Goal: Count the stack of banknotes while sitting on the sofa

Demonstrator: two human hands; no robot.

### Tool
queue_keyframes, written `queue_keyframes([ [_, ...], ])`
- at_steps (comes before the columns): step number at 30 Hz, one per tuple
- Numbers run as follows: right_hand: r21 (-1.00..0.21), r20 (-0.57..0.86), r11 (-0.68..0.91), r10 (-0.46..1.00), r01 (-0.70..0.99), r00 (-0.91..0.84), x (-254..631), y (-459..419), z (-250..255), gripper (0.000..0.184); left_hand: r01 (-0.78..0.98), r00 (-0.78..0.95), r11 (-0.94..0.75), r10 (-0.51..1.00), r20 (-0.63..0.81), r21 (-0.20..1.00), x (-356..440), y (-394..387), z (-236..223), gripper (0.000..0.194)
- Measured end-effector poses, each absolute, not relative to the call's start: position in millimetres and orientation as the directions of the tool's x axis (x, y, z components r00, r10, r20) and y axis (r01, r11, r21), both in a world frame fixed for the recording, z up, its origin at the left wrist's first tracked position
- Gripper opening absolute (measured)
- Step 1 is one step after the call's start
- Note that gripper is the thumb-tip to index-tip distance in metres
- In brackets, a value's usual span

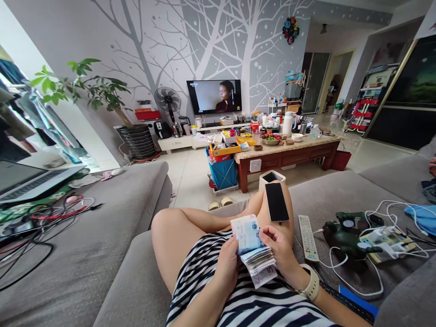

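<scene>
Observing from the head view, we find banknotes [254,254] held above the lap between both hands, their long axis slanting from upper left to lower right. We note the left hand [226,268] curled against the stack's underside, fingers pressed together around the lower notes. We note the right hand [277,245] at the stack's right edge, its fingertips [264,235] pinching the top note [247,234], and we judge it the nearer hand to that note. We see a phone [276,202] lying on the thigh [194,240], and a remote [308,238] lying on the sofa [327,195] just right of the right hand.
</scene>
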State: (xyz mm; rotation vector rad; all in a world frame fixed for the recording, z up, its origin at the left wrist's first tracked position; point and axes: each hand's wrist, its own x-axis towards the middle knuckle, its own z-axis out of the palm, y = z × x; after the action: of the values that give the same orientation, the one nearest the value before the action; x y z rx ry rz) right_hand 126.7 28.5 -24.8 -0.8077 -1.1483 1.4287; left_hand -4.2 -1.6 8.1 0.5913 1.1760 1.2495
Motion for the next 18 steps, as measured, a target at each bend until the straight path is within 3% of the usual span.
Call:
queue_keyframes([
  [5, -0.937, 0.104, 0.04, 0.981, -0.348, -0.165, 126.8, 30.6, -25.5, 0.028, -0.432, -0.077, 0.215, 0.959, -0.274, 0.876, -3.8, -4.3, 8.7, 0.021],
  [18, -0.929, 0.007, -0.051, 0.988, -0.367, -0.154, 123.7, 39.8, -35.8, 0.034, -0.348, -0.043, 0.324, 0.932, -0.36, 0.88, -6.7, -2.4, -1.5, 0.031],
])
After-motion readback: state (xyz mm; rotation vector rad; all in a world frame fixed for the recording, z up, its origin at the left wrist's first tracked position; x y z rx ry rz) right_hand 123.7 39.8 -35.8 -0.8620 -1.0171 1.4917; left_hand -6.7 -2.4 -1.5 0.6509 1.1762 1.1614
